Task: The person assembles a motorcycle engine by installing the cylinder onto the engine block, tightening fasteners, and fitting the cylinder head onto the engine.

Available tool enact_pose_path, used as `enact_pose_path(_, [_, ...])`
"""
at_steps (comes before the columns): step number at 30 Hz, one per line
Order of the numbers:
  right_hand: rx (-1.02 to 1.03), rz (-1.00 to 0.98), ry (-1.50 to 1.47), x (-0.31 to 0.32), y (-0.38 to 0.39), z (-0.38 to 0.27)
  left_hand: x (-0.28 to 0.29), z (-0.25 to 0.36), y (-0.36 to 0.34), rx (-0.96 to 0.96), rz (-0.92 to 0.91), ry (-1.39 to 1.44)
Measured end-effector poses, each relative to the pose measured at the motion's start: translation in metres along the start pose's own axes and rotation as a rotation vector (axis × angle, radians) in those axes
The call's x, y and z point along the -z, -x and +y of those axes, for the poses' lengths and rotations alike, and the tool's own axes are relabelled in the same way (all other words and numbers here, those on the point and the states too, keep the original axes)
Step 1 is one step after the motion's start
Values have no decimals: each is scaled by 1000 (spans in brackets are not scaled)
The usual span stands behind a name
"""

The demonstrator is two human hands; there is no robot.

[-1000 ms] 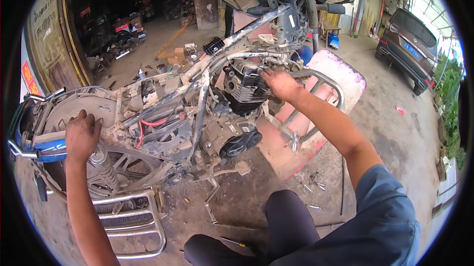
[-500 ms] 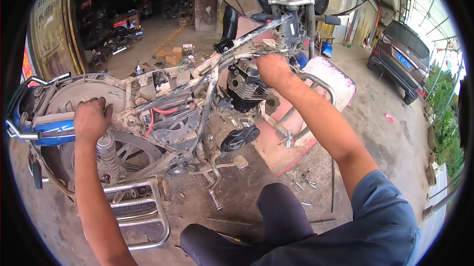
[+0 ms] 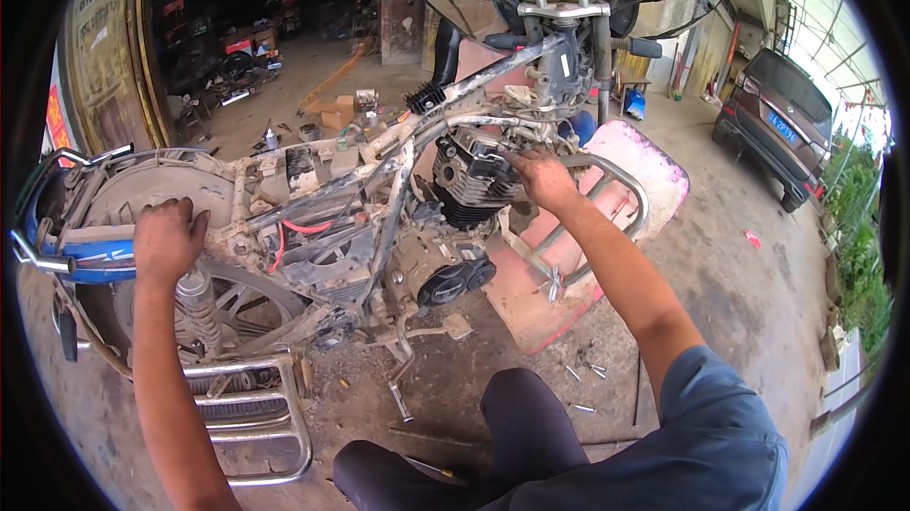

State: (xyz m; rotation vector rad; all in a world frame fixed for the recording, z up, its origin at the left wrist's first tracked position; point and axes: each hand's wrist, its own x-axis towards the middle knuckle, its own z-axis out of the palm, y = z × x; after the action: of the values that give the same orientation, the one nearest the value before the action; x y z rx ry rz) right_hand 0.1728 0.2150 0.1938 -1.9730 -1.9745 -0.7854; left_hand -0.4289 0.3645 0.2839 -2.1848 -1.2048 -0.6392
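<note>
A stripped motorcycle [image 3: 332, 217] stands side-on before me, its frame and engine [image 3: 474, 174] bare and dusty. My left hand [image 3: 171, 238] is at its rear end, fingers curled over the frame rail by the blue tail panel [image 3: 100, 255]; the fingertips are hidden. My right hand [image 3: 542, 177] is at the front side of the engine's finned cylinder, its fingers bent against the top of the cylinder head. I see no tool in it, though its fingertips are partly concealed. A red cable [image 3: 305, 228] runs loose within the frame.
A pink panel [image 3: 531, 307] lies on the ground under the front, beside a metal crash bar [image 3: 630, 184]. Loose bolts [image 3: 592, 369] are scattered near my knees. A chrome rack [image 3: 256, 435] is at lower left. A dark car [image 3: 777, 122] is parked at right.
My right hand has lowered slightly and turned, from a fist above the cylinder to bent fingers reaching its head. My left hand keeps its place on the rear. The view has shifted slightly.
</note>
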Motion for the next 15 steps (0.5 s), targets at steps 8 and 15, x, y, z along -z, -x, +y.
enact_pose_path(8, [152, -39, 110, 1, -7, 6, 0, 0, -1, 15, -27, 15])
enact_pose_path(15, [-194, -324, 165, 45, -32, -84, 2, 1, 0, 9, -20, 1])
